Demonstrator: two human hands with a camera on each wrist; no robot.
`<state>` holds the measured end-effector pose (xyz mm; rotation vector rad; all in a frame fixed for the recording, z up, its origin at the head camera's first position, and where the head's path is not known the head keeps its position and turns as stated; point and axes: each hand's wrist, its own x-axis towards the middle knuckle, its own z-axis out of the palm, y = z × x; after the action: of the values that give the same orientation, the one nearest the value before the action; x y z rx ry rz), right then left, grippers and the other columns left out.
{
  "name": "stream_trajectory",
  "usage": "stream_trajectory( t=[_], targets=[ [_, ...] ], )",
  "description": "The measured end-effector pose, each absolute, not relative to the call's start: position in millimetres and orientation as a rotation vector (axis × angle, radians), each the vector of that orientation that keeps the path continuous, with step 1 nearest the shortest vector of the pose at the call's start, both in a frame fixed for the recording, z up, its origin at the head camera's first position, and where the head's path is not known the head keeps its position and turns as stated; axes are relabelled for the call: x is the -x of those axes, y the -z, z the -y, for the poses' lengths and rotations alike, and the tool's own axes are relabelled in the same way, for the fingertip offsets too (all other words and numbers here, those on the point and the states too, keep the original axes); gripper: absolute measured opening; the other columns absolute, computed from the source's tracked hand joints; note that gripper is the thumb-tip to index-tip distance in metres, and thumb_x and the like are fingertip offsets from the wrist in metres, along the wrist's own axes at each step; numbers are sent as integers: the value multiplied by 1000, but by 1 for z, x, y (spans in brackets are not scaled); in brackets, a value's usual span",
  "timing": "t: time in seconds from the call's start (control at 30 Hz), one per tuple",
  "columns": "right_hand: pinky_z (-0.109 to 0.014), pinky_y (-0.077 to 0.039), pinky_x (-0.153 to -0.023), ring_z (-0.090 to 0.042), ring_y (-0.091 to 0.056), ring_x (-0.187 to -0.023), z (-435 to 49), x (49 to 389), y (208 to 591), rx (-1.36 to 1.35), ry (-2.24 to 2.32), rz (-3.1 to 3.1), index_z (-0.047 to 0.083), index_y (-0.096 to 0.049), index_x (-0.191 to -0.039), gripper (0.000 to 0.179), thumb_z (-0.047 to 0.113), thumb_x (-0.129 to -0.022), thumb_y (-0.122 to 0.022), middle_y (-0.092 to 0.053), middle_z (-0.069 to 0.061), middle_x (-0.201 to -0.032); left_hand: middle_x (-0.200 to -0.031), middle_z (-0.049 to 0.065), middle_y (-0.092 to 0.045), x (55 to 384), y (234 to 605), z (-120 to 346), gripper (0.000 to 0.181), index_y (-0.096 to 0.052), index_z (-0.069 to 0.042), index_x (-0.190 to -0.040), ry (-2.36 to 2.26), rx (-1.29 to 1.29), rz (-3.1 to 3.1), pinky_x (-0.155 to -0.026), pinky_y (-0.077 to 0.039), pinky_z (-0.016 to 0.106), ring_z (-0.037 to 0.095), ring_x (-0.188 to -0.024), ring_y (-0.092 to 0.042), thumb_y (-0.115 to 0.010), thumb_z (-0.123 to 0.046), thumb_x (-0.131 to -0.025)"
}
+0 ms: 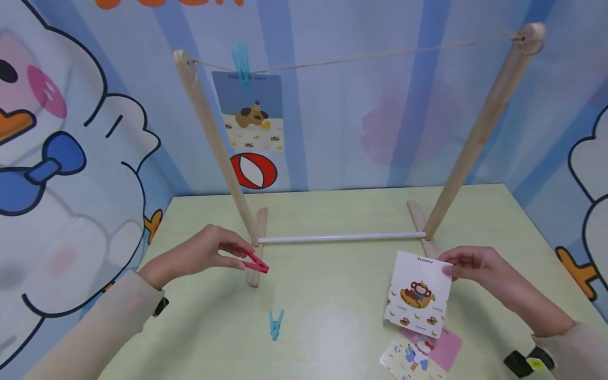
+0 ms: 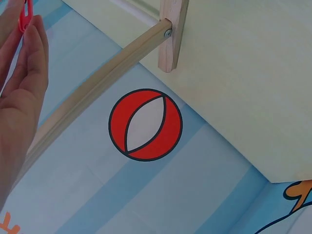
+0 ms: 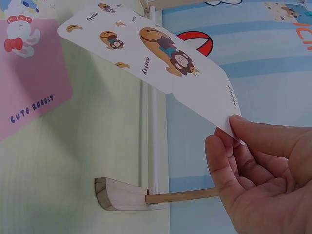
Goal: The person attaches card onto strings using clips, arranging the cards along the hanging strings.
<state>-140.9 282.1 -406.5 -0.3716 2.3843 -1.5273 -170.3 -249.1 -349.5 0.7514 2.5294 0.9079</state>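
My left hand (image 1: 211, 250) pinches a red clothespin (image 1: 256, 263) over the table, near the foot of the left wooden post (image 1: 216, 142). In my right hand (image 1: 480, 266) a white monkey card (image 1: 418, 295) is pinched by its corner, raised above the table. Beneath it lie a pink rabbit card (image 3: 36, 73) and a pale patterned card (image 1: 404, 359), partly covered. A blue clothespin (image 1: 275, 324) lies on the table between the hands. On the string (image 1: 342, 59), a second blue clothespin (image 1: 241, 66) holds up a dog card (image 1: 254, 111) close to the left post.
The right wooden post (image 1: 480, 132) leans outward, and the string runs between both post tops. A white rod (image 1: 342, 238) joins the posts low down. Behind the pale table (image 1: 332, 211) stands a blue striped wall (image 1: 328, 121) with a printed ball.
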Motion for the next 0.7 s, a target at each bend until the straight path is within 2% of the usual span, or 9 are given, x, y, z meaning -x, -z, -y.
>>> stream_trajectory(
  t=[0.7],
  targets=[
    [-28, -52, -70, -21, -63, -80, -278, 154, 383, 493, 1531, -2426, -3, -62, -109, 26, 12, -88, -61, -66, -11, -94, -99, -7, -65, 185, 324, 238, 35, -65, -18, -111, -903, -851, -2581, -76, -52, 23, 7, -88, -63, -74, -21, -77]
  ],
)
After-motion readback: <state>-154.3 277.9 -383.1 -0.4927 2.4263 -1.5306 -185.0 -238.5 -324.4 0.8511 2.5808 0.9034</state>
